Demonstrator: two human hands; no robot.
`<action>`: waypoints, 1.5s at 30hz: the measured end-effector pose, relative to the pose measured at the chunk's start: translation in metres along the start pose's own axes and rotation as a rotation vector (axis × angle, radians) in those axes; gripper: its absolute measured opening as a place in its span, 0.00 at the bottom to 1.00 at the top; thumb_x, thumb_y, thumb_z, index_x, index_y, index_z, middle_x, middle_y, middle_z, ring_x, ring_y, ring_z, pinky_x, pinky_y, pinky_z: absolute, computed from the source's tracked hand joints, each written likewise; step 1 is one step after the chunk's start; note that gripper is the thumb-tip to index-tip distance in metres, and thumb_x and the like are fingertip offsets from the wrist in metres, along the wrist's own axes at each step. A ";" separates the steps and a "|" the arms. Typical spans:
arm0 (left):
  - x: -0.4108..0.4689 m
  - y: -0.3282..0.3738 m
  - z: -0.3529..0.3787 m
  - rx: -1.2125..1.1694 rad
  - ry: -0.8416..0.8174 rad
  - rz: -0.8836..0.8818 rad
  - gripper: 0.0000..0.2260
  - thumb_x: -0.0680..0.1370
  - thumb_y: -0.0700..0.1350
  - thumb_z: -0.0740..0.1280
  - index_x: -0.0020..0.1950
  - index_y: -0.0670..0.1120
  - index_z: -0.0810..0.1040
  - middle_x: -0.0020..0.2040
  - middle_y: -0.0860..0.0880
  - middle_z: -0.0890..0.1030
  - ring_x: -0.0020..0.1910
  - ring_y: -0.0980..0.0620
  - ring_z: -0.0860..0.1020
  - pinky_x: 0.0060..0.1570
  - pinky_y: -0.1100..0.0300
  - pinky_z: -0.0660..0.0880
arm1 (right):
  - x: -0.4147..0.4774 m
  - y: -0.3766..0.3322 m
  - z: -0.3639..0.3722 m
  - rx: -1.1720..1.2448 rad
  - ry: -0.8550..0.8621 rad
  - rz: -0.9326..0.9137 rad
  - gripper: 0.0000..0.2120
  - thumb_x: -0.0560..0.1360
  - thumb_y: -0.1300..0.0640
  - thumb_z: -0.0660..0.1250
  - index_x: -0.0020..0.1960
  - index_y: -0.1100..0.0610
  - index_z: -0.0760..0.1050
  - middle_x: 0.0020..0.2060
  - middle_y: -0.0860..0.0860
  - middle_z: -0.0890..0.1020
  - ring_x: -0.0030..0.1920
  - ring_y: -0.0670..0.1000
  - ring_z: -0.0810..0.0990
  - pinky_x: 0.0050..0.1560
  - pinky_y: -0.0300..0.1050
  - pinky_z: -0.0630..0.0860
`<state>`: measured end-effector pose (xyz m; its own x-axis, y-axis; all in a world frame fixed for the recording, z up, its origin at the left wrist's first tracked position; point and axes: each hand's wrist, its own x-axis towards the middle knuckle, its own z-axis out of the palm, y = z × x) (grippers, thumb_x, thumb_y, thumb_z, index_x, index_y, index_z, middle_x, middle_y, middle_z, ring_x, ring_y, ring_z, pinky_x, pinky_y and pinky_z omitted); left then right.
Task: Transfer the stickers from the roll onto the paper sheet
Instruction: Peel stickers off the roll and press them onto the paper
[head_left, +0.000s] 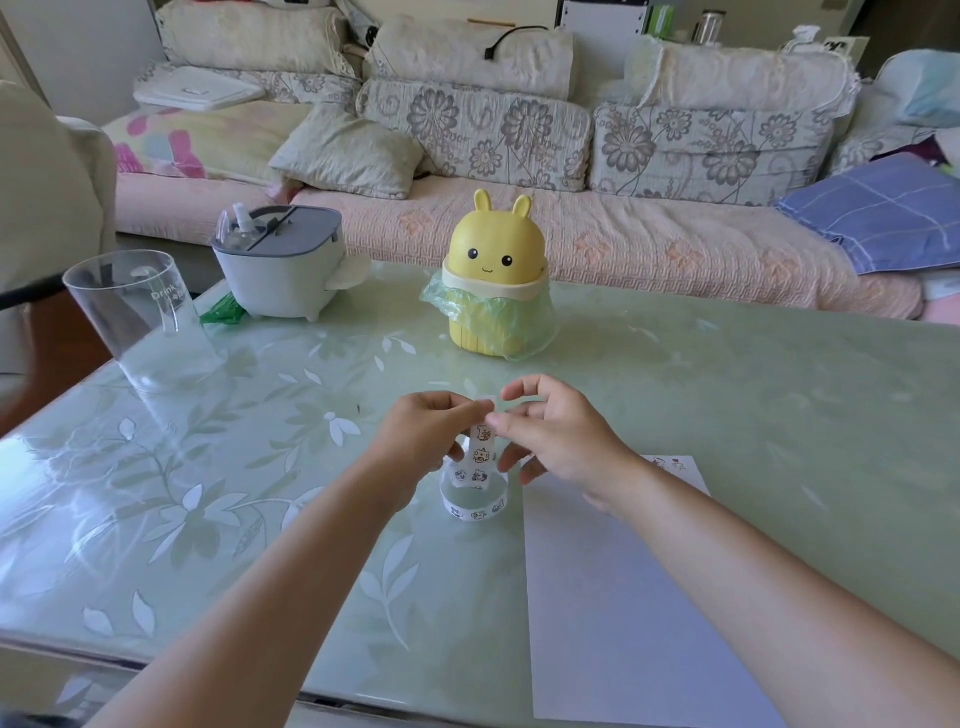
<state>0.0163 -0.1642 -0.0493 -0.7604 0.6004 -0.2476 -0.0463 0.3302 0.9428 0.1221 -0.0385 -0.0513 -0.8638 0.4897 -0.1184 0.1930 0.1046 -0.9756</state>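
Note:
A white sticker roll (474, 506) with small cartoon animals hangs in a loose loop just above the table. Its free strip (481, 448) rises between my hands. My left hand (423, 434) pinches the strip near its top end. My right hand (556, 434) meets it from the right, thumb and forefinger pinching at the strip's upper edge. The white paper sheet (618, 597) lies flat to the right, under my right forearm. Two small stickers (667, 464) sit near the sheet's far right corner.
A yellow bunny-shaped bin (496, 280) with a green bag stands behind my hands. At the back left are a grey-white appliance (280, 262) and a clear plastic cup (137, 317). A sofa with cushions runs behind the green glass table (260, 467).

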 end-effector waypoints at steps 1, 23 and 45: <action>0.000 0.000 0.001 0.002 0.001 -0.006 0.14 0.74 0.52 0.72 0.47 0.41 0.83 0.35 0.53 0.83 0.29 0.54 0.75 0.29 0.64 0.68 | 0.000 0.001 0.001 -0.029 -0.002 -0.020 0.13 0.75 0.58 0.73 0.55 0.53 0.71 0.40 0.52 0.85 0.34 0.53 0.83 0.33 0.47 0.76; 0.006 0.007 0.006 -0.007 -0.150 -0.088 0.10 0.77 0.50 0.69 0.48 0.44 0.84 0.37 0.52 0.83 0.33 0.53 0.78 0.38 0.60 0.70 | 0.000 0.021 -0.018 -0.481 0.196 -0.523 0.10 0.72 0.61 0.77 0.47 0.47 0.86 0.31 0.36 0.79 0.28 0.48 0.72 0.34 0.37 0.72; 0.017 0.002 0.018 -0.060 0.087 0.040 0.11 0.78 0.49 0.67 0.45 0.44 0.83 0.40 0.52 0.86 0.34 0.53 0.81 0.42 0.59 0.75 | 0.007 0.016 -0.035 -0.157 0.240 -0.199 0.04 0.73 0.58 0.76 0.41 0.51 0.84 0.32 0.54 0.82 0.27 0.50 0.77 0.29 0.40 0.75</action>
<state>0.0150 -0.1410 -0.0557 -0.8158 0.5459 -0.1912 -0.0511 0.2612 0.9639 0.1353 -0.0036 -0.0611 -0.7615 0.6337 0.1362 0.1169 0.3410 -0.9328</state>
